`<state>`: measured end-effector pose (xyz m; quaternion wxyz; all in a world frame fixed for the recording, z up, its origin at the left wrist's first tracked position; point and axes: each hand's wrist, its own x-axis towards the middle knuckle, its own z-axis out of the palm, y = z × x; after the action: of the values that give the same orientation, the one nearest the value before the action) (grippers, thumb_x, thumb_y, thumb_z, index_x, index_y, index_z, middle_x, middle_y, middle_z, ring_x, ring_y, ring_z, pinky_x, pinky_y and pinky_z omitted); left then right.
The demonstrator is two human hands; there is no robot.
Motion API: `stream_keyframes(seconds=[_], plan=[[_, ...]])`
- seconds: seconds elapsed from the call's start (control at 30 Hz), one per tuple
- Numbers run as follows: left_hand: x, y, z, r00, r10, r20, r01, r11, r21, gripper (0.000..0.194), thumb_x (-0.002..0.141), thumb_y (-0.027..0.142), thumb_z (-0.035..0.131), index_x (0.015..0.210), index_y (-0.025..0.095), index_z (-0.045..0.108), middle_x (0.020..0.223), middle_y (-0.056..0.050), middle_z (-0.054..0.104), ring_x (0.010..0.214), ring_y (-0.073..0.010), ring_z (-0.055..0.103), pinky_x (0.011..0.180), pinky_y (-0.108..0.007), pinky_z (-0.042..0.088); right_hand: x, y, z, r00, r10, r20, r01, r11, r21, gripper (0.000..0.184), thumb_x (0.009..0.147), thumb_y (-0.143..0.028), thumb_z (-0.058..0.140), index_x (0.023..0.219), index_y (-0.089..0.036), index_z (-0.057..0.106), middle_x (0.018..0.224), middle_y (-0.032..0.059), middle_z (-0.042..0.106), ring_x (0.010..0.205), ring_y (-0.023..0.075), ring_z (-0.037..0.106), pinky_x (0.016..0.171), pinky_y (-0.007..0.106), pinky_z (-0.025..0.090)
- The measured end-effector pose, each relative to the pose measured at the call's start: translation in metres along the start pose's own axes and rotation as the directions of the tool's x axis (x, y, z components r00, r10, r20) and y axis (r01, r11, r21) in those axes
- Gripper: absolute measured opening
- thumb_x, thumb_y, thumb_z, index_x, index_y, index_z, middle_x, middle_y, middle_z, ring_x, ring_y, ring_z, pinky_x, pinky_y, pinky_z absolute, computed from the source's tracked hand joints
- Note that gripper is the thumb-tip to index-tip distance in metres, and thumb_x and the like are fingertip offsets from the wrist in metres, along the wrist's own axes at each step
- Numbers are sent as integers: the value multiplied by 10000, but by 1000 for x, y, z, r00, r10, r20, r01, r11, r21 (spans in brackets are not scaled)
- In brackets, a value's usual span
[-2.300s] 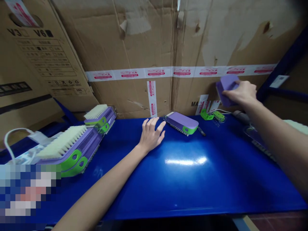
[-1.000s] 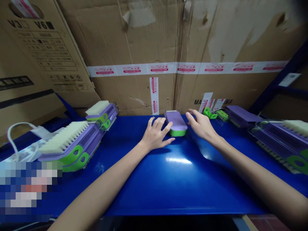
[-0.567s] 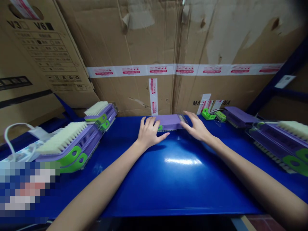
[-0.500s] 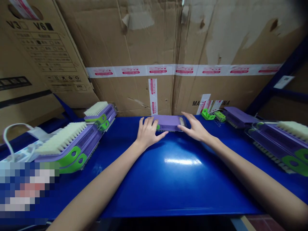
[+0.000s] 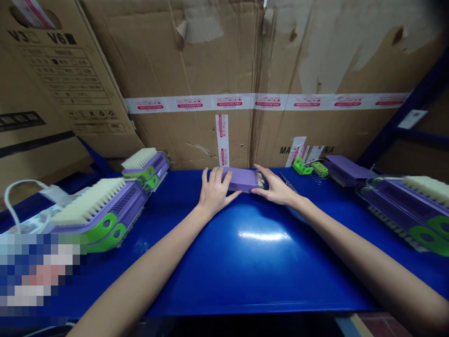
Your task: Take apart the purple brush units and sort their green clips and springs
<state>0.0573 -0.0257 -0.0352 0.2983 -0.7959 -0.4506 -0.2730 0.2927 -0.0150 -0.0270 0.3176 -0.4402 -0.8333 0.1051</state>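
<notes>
A purple brush unit (image 5: pixel 242 178) lies near the back of the blue table, long side towards me. My left hand (image 5: pixel 213 189) is closed on its left end, fingers over the top and thumb along the front edge. At the other end my right hand (image 5: pixel 273 187) pinches it, thumb in front and fingers behind, beside a clear end section with something pale inside. The unit's underside is hidden. Just behind my right hand lies a thin dark tool (image 5: pixel 286 180), partly covered, its kind unclear.
Purple brush units with white bristles and green clips stand stacked at left (image 5: pixel 101 206) and right (image 5: pixel 403 206). Small green parts (image 5: pixel 302 166) and a purple housing (image 5: pixel 347 169) lie at back right. A power strip (image 5: pixel 24 222) is far left. Cardboard (image 5: pixel 196 61) walls the back.
My right hand has moved left and closed on the right end of the brush unit. The unit has turned slightly, and the dark tool behind my hand now shows.
</notes>
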Motion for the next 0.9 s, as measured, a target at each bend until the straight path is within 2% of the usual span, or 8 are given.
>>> stream_keyframes(seconds=[0.1,0.27,0.47,0.57,0.7,0.8,0.9], plan=[[0,0,0,999,36,11,-36,999,-32,678,854,607,473,1294,94,521,1346,-251,488,1279,-371,425,1079,-573,230,-3,-3,0,999,-32,-16,32,999,-6,808,771,-417,661,1456,-182,302,1371,170,468,1266,309,463,1063,516,359],[1,0,0,998,21,56,-16,996,-83,734,827,613,521,1349,99,477,1427,-256,407,1357,-374,342,1101,-578,206,-6,-10,-5,998,-51,22,52,997,-54,847,753,-367,692,1466,-180,274,1335,174,462,1231,304,482,1043,502,385],[1,-1,-3,999,30,43,-28,998,-53,818,785,629,569,1408,123,409,1466,-258,346,1381,-398,287,1096,-609,172,-9,-17,-3,989,-151,4,148,963,-225,826,763,-274,678,1473,-239,258,1324,156,423,1240,323,446,1024,505,411],[1,-2,-2,999,41,31,-40,998,-47,823,794,632,552,1412,110,398,1431,-259,396,1341,-392,352,1088,-607,183,-10,-20,-2,972,-235,15,229,924,-307,781,795,-254,633,1475,-241,250,1330,170,404,1239,338,427,1002,531,423],[0,-3,1,999,38,28,-37,998,-57,775,818,604,536,1371,68,446,1236,-246,559,1154,-362,514,1038,-545,289,-9,-22,-4,952,-305,16,291,889,-353,761,806,-219,592,1477,-212,232,1327,188,392,1232,341,413,985,542,433],[-1,-6,4,999,52,-6,-53,995,-83,760,813,588,556,1356,64,464,1170,-236,575,1069,-352,533,937,-483,381,-9,-23,-9,935,-352,36,340,867,-365,766,802,-179,565,1481,-223,213,1338,186,379,1238,337,404,978,547,437],[-1,-9,6,996,78,-43,-83,989,-122,735,813,575,565,1336,65,480,1151,-231,572,1054,-345,522,883,-451,403,-9,-24,-15,916,-396,67,390,838,-381,754,795,-138,534,1476,-223,223,1355,186,363,1257,333,386,971,535,446]])
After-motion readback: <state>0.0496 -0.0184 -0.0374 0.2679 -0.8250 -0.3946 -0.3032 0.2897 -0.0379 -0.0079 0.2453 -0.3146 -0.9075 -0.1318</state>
